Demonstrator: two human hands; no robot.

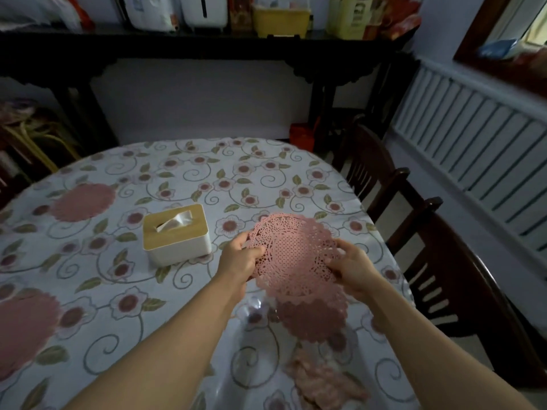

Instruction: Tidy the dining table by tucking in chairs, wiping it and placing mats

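Holding the pink mat (pixel 291 255) above the surface (pixel 207 179), I keep my left hand (pixel 241 260) and right hand (pixel 352 269) in a pinching grip on opposite edges, probably to keep it spread flat for laying near the tissue box (pixel 177 233).

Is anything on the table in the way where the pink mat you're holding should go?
Nothing visible: both hands, left hand and right hand, hold the pink mat above bare tablecloth. The tissue box sits off to the left.
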